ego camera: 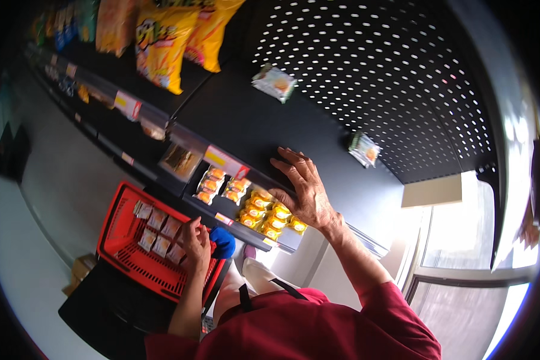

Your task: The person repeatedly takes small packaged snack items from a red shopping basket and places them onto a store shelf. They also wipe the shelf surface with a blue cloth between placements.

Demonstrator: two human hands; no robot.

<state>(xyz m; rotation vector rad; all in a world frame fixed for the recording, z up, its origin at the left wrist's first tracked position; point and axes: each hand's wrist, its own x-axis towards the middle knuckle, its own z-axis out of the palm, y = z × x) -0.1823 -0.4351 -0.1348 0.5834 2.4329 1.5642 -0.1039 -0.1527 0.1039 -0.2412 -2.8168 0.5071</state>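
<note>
My right hand (308, 191), empty with its fingers apart, is over the front part of a black metal shelf (234, 112). Farther back on that shelf lie two small wrapped snack packets, one (274, 83) towards the left and another (364, 149) towards the right, both against the perforated back panel. My left hand (195, 238) is over the right side of a red plastic basket (112, 220), its fingers partly curled; whether it holds anything is not plain. Several small packets (156, 219) lie in rows in the basket. A blue cloth-like thing (222, 242) is beside my left hand.
Large yellow snack bags (164, 49) stand on the upper shelf at the left. Yellow-wrapped snacks (270, 218), orange-and-white packets (210, 184) and a clear tray of food (181, 161) sit on the lower shelf. Price tags line the shelf edges. Behind the basket is a cardboard box (82, 269).
</note>
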